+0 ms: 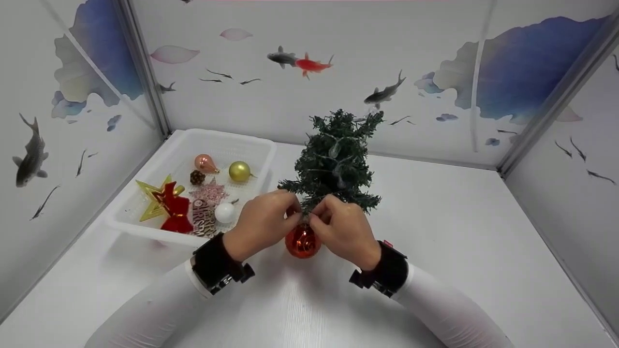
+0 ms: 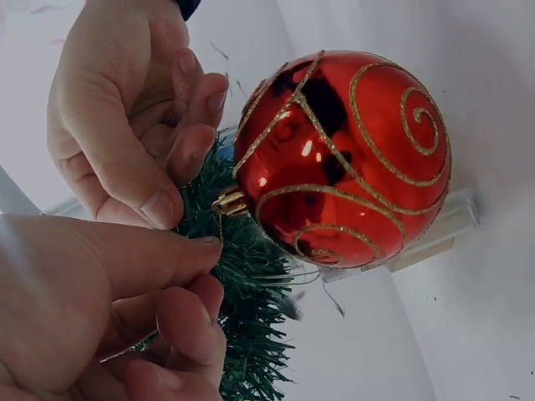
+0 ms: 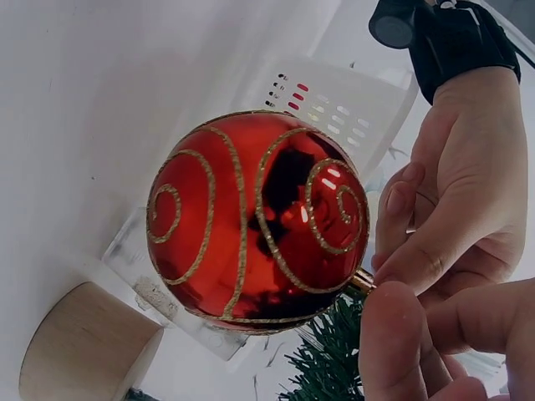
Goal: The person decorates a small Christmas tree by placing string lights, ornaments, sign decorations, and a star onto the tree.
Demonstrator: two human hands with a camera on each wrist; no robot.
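Observation:
A shiny red Christmas bauble [image 1: 303, 244] with glittery gold swirls hangs just below my two hands, in front of a small green artificial Christmas tree [image 1: 333, 159]. My left hand [image 1: 266, 217] pinches the bauble's thin gold string between thumb and fingers, close to a lower branch. From the other side my right hand [image 1: 346, 229] holds the string near the gold cap [image 2: 231, 201], its thumb and index finger bent together. Both sets of fingertips almost meet above the cap. Where the string ends is hidden behind the fingers.
On the left stands a white plastic basket [image 1: 227, 136] holding a gold star [image 1: 152, 205], a red bow [image 1: 176, 212], a white ball [image 1: 225, 212], a gold ball [image 1: 239, 171] and other ornaments. A round wooden piece [image 3: 88, 347] shows near the tree. Printed panels wall the table.

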